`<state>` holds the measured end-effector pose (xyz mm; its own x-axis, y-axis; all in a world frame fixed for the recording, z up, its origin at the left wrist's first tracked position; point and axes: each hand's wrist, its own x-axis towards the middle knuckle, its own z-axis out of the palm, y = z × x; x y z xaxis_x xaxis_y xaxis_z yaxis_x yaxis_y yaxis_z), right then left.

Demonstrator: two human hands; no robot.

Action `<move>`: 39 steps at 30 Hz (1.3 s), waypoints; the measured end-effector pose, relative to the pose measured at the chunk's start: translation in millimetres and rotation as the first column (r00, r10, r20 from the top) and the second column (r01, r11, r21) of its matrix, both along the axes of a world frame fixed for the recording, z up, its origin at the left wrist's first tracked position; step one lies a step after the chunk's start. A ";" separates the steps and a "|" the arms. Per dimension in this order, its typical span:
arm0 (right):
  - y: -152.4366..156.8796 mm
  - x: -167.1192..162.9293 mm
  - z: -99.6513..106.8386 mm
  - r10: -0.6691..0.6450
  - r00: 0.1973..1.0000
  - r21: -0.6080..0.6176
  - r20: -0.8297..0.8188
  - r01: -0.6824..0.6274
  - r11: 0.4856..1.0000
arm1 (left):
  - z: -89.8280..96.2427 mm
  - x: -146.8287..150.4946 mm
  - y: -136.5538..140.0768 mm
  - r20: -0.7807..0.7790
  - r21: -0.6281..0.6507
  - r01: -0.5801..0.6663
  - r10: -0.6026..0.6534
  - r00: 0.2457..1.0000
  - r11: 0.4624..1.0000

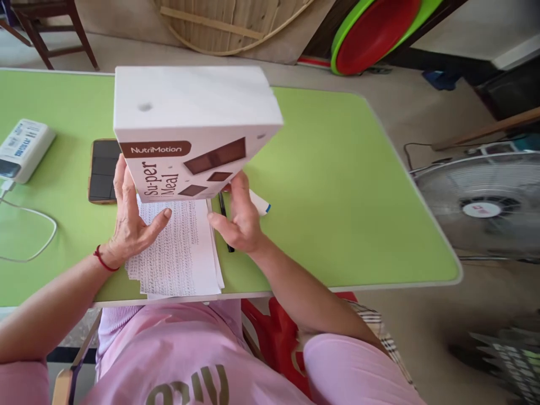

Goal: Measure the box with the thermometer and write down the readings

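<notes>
Above the sheets of paper (181,259), a white box (169,166) is held tilted between two hands, the left hand (131,222) with its fingers along one side, the right hand (242,222) with its fingers behind the opposite lower edge. Both have a firm grip on the box, thumbs pointing inward below it. A brown band reads "NutriMotion" in white; beneath, sideways, dark letters spell "Su-per Meal", beside pictures of brown pieces.

The sheets are covered in rows of dense marks too small to read. To the right of the sheets on the green counter (337,197) lie a black pen (222,205), just beside them, and a white object with a blue end (259,203). To the left of the sheets is a dark-screened phone (104,171); farther left, a white power bank (28,149) carries blue print, illegible here, with a white cable (55,228) plugged in.
</notes>
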<state>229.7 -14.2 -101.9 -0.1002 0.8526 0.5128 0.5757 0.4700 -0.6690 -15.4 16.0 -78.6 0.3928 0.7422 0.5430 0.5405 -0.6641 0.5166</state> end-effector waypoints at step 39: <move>-30.2 -21.3 27.9 0.063 0.861 -0.470 -0.504 -0.335 0.816 | -40.1 -5.0 25.7 0.302 -0.156 0.126 -0.074 0.950 0.980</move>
<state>208.4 -44.3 -74.0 -0.1765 0.9841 0.0208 0.0830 0.0360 -0.9959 -20.4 41.7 -118.7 0.3126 0.7992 0.5133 0.2826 -0.5942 0.7531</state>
